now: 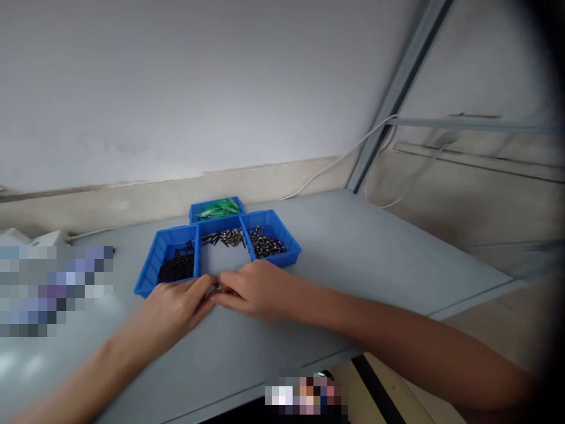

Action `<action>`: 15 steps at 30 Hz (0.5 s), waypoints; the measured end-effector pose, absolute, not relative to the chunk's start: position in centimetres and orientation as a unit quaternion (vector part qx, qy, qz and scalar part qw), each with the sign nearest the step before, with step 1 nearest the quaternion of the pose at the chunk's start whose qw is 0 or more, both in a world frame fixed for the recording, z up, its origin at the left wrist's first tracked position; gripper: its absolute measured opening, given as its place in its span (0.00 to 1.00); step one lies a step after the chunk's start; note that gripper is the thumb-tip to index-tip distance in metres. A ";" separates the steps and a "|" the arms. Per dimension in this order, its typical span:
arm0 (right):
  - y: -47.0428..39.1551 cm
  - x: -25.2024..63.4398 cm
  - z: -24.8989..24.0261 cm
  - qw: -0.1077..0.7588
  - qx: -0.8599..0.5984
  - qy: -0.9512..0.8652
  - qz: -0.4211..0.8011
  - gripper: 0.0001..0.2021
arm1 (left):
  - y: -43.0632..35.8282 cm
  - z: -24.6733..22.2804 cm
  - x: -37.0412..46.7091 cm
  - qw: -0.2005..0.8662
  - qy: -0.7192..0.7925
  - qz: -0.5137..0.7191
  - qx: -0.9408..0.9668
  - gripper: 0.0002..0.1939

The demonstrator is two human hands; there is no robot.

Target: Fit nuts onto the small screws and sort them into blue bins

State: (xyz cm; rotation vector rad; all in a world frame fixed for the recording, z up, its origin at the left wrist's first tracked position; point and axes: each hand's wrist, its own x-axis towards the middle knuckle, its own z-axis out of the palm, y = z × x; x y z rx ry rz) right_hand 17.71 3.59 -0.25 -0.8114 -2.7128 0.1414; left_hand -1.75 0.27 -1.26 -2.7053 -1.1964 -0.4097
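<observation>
Left hand (179, 299) and right hand (258, 288), both pinched nearly closed, share a small metal piece (219, 287), a blue bin (149, 272) at its ten o'clock, green packets (218, 208) at twelve.

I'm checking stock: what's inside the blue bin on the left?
The blue bin holds a pile of small dark parts. What lies beneath the pile is hidden, and the left hand covers part of the bin's near edge.

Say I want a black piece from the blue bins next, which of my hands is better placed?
Your left, I'd judge: the left hand is by the left blue bin, which holds black pieces, while the right hand is across by the right blue bin.
</observation>
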 end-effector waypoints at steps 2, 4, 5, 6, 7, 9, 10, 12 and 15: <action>3.6 17.7 -0.2 0.159 -0.286 -0.943 0.051 0.17 | 0.2 -1.2 -1.6 0.082 -0.392 -0.146 -0.905 0.13; 3.6 17.6 -0.2 0.152 -0.296 -0.942 0.050 0.17 | 0.2 -1.4 -1.5 0.089 -0.390 -0.152 -0.904 0.13; 3.7 17.6 -0.3 0.148 -0.300 -0.941 0.047 0.16 | 0.2 -1.4 -1.5 0.091 -0.393 -0.152 -0.902 0.14; 3.7 17.6 -0.3 0.146 -0.301 -0.941 0.044 0.15 | 0.2 -1.5 -1.5 0.092 -0.396 -0.150 -0.901 0.13; 3.7 17.6 -0.3 0.147 -0.302 -0.941 0.039 0.14 | 0.2 -1.6 -1.5 0.090 -0.398 -0.148 -0.901 0.13; 3.8 17.6 -0.4 0.151 -0.301 -0.941 0.033 0.12 | 0.2 -1.6 -1.5 0.084 -0.400 -0.144 -0.901 0.12; 3.8 17.6 -0.4 0.151 -0.299 -0.942 0.033 0.11 | 0.2 -1.5 -1.5 0.080 -0.401 -0.144 -0.901 0.12; 3.9 17.6 -0.2 0.146 -0.297 -0.943 0.041 0.11 | 0.1 -1.5 -1.5 0.072 -0.404 -0.139 -0.901 0.11; 4.0 17.6 0.0 0.132 -0.288 -0.947 0.058 0.11 | 0.0 -1.4 -1.5 0.063 -0.407 -0.133 -0.901 0.11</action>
